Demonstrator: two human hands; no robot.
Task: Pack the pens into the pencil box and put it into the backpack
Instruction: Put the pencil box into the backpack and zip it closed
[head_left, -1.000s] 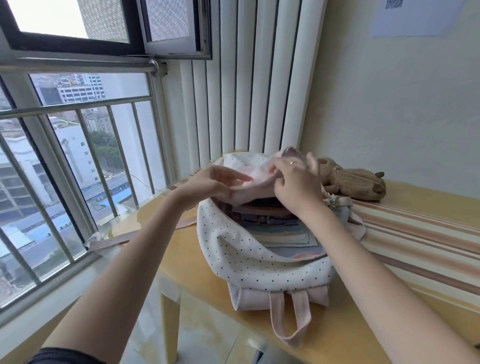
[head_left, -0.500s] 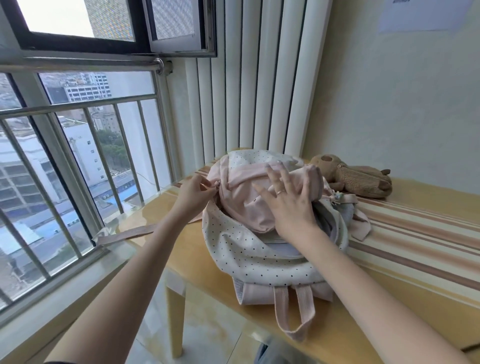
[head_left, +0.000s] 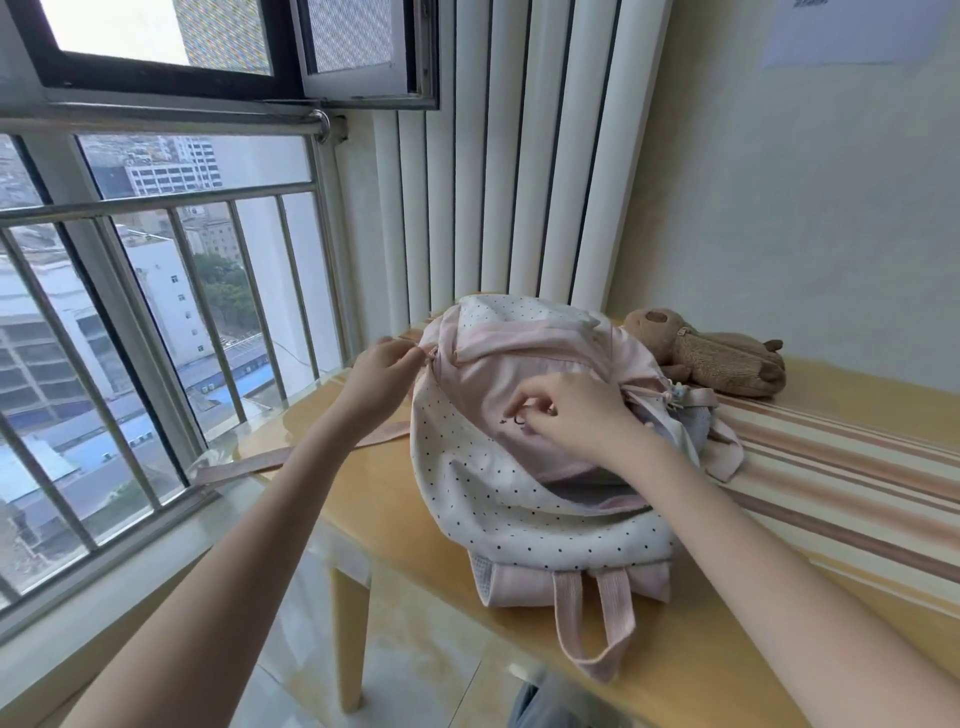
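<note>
A white, black-dotted backpack (head_left: 509, 499) with pink panels lies on the wooden table (head_left: 395, 499). Its pink flap (head_left: 524, 364) is folded down over the opening, which still gapes a little at the near right side. My left hand (head_left: 382, 374) pinches the flap's left edge near the zipper. My right hand (head_left: 574, 415) rests on the pink flap with fingers curled, pinching something small and dark; I cannot tell what it is. No pens or pencil box are visible.
A brown plush toy (head_left: 711, 353) lies behind the backpack by the wall. A pink strap (head_left: 291, 457) trails left over the table edge. A striped cloth (head_left: 841, 483) covers the table's right part. A barred window (head_left: 156, 312) stands at the left.
The pink flap has been pulled down over the open backpack, hiding its contents. My left hand moved to the flap's left edge and my right hand slid down onto the flap.
</note>
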